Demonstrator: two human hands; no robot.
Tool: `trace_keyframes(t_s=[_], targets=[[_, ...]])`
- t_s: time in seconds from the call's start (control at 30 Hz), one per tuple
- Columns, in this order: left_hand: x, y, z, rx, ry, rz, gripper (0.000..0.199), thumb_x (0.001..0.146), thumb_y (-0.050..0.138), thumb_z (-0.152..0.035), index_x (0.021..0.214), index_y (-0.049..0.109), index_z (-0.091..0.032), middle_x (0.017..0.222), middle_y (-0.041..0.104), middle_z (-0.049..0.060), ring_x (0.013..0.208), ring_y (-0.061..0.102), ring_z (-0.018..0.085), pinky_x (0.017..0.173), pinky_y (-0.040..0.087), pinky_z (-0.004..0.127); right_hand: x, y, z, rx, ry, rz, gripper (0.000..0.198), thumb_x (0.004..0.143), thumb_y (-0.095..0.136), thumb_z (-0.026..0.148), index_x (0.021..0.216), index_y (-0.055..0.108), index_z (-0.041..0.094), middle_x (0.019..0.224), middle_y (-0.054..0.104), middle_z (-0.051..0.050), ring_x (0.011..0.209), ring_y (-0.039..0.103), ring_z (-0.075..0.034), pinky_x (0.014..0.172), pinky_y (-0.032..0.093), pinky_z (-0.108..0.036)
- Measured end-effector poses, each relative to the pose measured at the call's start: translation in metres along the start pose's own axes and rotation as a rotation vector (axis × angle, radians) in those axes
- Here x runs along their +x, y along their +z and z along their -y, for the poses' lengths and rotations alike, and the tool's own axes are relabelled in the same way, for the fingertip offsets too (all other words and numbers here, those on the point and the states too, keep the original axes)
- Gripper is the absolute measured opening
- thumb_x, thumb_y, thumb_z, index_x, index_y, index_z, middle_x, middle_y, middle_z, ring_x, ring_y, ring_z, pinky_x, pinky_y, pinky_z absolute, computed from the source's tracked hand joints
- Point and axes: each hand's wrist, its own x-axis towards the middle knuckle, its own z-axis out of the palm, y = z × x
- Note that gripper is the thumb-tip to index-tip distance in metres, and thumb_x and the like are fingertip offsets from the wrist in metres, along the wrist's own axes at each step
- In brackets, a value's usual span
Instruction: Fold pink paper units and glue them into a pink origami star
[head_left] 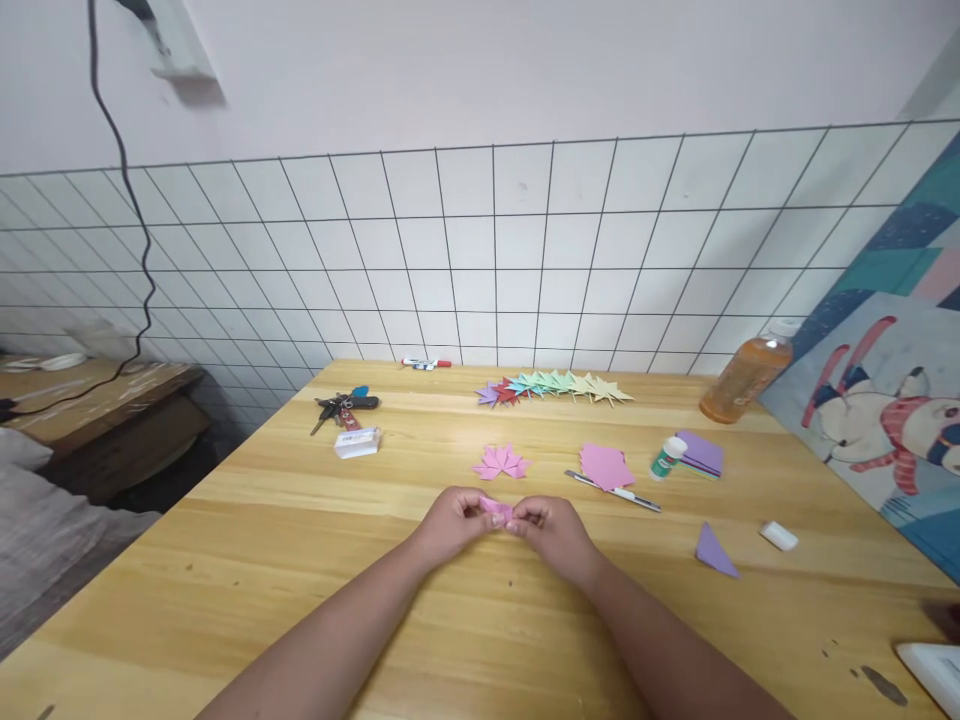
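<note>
- Between left hand and right hand, I see a small folded pink paper piece, fingertips pinching each end.
- Probably light, easily crumpled; I'd grip its edges.

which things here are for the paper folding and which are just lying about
Likely for the folding: held pink paper, folded pink pieces, pink sheets, row of folded paper, coloured paper stack

Seemingly just lying about: keys, bottle, marker, small white box
</note>
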Motion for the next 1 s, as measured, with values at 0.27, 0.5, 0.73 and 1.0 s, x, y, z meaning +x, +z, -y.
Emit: trace_keyframes(t_s=[0.27,0.5,0.73,1.0], targets=[[0.003,0.001,0.002,0.073,0.096,-0.034,0.029,0.074,0.063,-0.04,0.072,0.069,-0.012,0.078,0.071,0.008,0.074,0.064,0.02,0.072,0.047,0.028,-0.003,0.001,-0.001,-0.003,0.008,0.002,0.014,0.075,0.055,0.025,0.064,0.058,0.017,0.056,0.047,0.004,0.053,0.041,-0.01,0.052,0.032,-0.02],[-0.001,0.002,0.006,0.285,0.185,-0.188,0.027,0.081,0.054,-0.037,0.083,0.066,-0.013,0.082,0.068,0.008,0.078,0.062,0.019,0.071,0.048,0.029,-0.002,-0.009,0.004,-0.125,0.004,-0.102,0.021,0.083,0.043,0.03,0.067,0.049,0.018,0.061,0.047,0.002,0.059,0.044,-0.012,0.055,0.032,-0.021],[0.022,-0.043,-0.002,0.958,0.281,-0.171,0.048,0.082,0.043,-0.016,0.13,0.044,-0.024,0.135,0.046,0.008,0.124,0.04,0.023,0.103,0.034,0.043,-0.018,-0.065,0.037,-0.493,0.115,-0.081,0.022,0.086,0.037,0.028,0.069,0.048,0.02,0.069,0.057,0.001,0.066,0.051,-0.015,0.058,0.03,-0.023],[0.044,-0.049,0.009,1.21,0.295,0.057,0.063,0.07,0.04,0.0,0.129,0.046,-0.022,0.135,0.048,0.005,0.126,0.039,0.02,0.106,0.031,0.041,-0.064,-0.105,0.019,-0.661,0.462,-0.352,0.017,0.08,0.044,0.035,0.08,0.056,0.023,0.056,0.056,0.002,0.054,0.052,-0.016,0.051,0.031,-0.024]])
